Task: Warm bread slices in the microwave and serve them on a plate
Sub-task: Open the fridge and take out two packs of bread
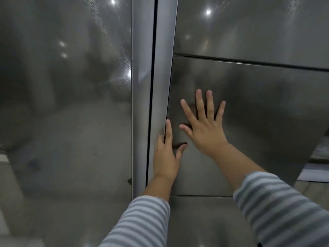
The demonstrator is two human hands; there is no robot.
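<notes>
I stand close to a tall steel fridge. My right hand [204, 129] presses flat with spread fingers on the middle panel of its right door [267, 113]. My left hand [165, 157] is at that panel's left edge. Its forefinger lies along the edge, its other fingers are tucked out of sight into the gap behind it, and its thumb touches the panel face. The panel's left edge stands slightly out from the door. No bread, microwave or plate is in view.
The fridge's left door [71, 104] fills the left half of the view, with a dark vertical gap [151, 86] between the two doors. A strip of floor and a pale mat [316, 168] show at the lower right. Both my sleeves are grey-striped.
</notes>
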